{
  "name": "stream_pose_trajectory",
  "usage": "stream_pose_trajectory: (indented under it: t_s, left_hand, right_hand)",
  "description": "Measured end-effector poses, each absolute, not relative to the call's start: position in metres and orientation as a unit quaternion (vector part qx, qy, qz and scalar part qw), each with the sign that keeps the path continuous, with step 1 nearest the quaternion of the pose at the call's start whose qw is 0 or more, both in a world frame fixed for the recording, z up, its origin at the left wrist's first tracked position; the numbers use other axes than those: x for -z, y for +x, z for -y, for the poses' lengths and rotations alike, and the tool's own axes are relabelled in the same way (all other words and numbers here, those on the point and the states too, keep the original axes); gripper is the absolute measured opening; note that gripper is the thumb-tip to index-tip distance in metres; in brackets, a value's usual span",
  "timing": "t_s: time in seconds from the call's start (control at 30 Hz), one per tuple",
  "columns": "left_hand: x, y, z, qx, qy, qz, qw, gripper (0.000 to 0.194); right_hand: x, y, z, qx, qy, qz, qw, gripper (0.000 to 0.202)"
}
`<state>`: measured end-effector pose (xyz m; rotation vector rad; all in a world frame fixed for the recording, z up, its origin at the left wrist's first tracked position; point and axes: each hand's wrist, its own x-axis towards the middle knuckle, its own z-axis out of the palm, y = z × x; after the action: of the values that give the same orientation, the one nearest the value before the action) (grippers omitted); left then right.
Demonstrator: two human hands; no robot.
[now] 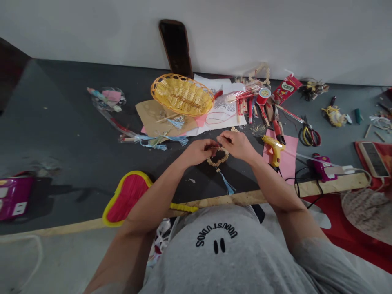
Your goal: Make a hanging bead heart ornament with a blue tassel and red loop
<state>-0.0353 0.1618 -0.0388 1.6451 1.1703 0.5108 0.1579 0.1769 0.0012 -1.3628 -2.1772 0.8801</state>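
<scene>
A loop of small pale beads (226, 157) lies on the dark tabletop at the front edge, with a light blue tassel (227, 184) hanging from its near side. At the loop's far left side, my left hand (200, 151) is closed, its fingertips pinched on the beadwork. My right hand (240, 145) is pinched at the loop's far side, close to the left fingertips. A small dark red bit shows between the two hands; the fingers hide what it is. Several loose beads (234, 129) lie just beyond my right hand.
Behind the hands stand a yellow woven basket (183, 96), papers and red-wrapped sticks. To the right are a yellow glue gun (275, 150) with its cord, pliers (278, 128) and scissors (310, 135). A red paddle-shaped piece with yellow trim (128, 194) lies left. A phone (176, 47) leans on the wall.
</scene>
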Motion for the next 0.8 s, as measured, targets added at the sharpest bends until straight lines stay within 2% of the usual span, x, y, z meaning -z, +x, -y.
stream_pose_trajectory:
  t_s: [0.13, 0.2, 0.27, 0.5, 0.8]
  left_hand:
    - [0.035, -0.035, -0.162, -0.210, 0.681, -0.493, 0.500, 0.033]
    - [0.034, -0.036, -0.162, -0.218, 0.675, -0.499, 0.498, 0.034]
    - [0.034, -0.036, -0.162, -0.224, 0.665, -0.509, 0.499, 0.034]
    - [0.036, -0.035, -0.162, -0.247, 0.619, -0.512, 0.542, 0.032]
    - [0.036, -0.034, -0.161, -0.276, 0.566, -0.506, 0.589, 0.035]
  right_hand:
    - [0.007, 0.163, -0.180, -0.345, -0.500, 0.744, 0.278, 0.020]
    - [0.010, 0.169, -0.179, -0.314, -0.505, 0.734, 0.330, 0.024]
    - [0.013, 0.175, -0.173, -0.259, -0.495, 0.752, 0.350, 0.015]
    - [0.023, 0.163, -0.146, -0.132, -0.518, 0.804, 0.261, 0.006]
    - [0.033, 0.148, -0.138, -0.117, -0.533, 0.803, 0.240, 0.007]
